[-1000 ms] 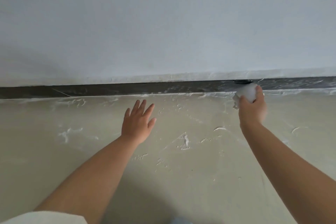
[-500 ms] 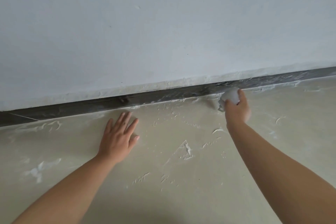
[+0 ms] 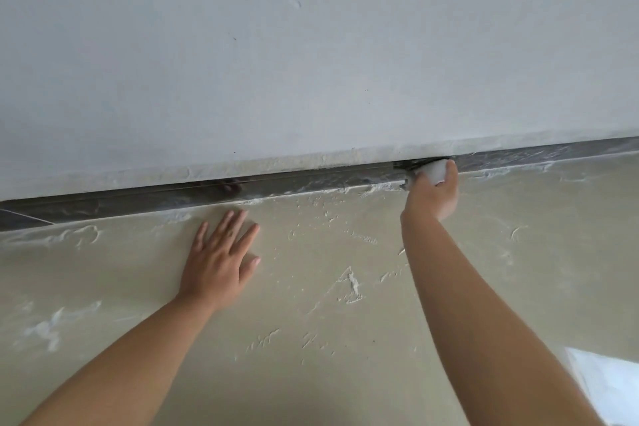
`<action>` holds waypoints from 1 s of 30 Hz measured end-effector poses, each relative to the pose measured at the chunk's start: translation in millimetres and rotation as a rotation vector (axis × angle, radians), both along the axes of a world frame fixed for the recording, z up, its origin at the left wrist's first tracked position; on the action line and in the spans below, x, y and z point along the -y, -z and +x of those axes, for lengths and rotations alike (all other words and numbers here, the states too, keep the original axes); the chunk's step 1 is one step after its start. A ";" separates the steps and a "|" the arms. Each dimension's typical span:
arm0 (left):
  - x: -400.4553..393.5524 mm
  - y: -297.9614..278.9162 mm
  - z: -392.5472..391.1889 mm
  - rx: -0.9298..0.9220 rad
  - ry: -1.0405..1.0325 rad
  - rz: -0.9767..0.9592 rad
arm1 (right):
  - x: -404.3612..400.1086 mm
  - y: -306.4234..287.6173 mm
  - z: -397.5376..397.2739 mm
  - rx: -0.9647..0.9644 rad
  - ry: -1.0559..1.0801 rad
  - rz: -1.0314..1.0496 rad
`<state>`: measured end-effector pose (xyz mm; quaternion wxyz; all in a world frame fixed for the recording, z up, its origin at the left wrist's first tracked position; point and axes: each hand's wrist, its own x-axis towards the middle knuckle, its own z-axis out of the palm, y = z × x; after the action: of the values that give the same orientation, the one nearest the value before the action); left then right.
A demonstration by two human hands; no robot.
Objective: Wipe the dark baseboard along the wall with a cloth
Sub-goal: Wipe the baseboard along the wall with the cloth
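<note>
A dark baseboard [image 3: 145, 199] runs along the foot of the white wall, streaked with pale dust, sloping up to the right. My right hand [image 3: 432, 195] grips a bunched white cloth [image 3: 434, 171] and presses it against the baseboard right of centre. My left hand [image 3: 221, 259] lies flat on the floor with fingers spread, fingertips just short of the baseboard. Part of the cloth is hidden under my fingers.
The beige floor [image 3: 311, 339] carries white plaster smears and flecks, thickest along the baseboard's lower edge. The white wall [image 3: 311, 45] fills the upper half. A pale sheet [image 3: 608, 387] shows at the lower right corner.
My left hand came down and now lies flat on the floor near the baseboard. My right hand keeps the cloth on the baseboard. The view has tilted.
</note>
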<state>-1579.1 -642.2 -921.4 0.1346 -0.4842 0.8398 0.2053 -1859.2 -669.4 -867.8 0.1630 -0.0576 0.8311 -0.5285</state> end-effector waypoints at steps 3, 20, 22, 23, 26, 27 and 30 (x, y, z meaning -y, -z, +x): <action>0.5 1.3 -3.7 0.022 -0.010 -0.021 | -6.3 4.9 25.8 -0.022 -0.092 0.011; 5.5 21.3 -0.2 0.099 -0.013 -0.012 | -21.6 -4.2 -37.4 -0.165 -0.110 0.186; 7.1 18.8 -0.9 0.103 -0.011 0.010 | -19.9 -0.6 -42.4 -0.121 -0.126 0.201; 7.9 18.2 -1.4 0.104 -0.012 0.020 | -18.4 1.5 -38.9 -0.109 -0.154 0.209; 9.2 16.1 -1.7 0.106 0.000 0.045 | -13.3 10.1 -12.4 -0.092 -0.232 0.213; 9.0 16.1 -0.9 0.104 0.001 0.050 | -13.2 13.2 0.7 -0.090 -0.264 0.217; 7.3 19.1 0.1 0.095 -0.004 0.014 | -17.5 20.0 40.8 -0.076 -0.383 0.228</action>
<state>-1579.0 -649.5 -940.5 0.1773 -0.4942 0.8299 0.1885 -1818.5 -652.0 -887.8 0.2345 -0.2156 0.8649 -0.3879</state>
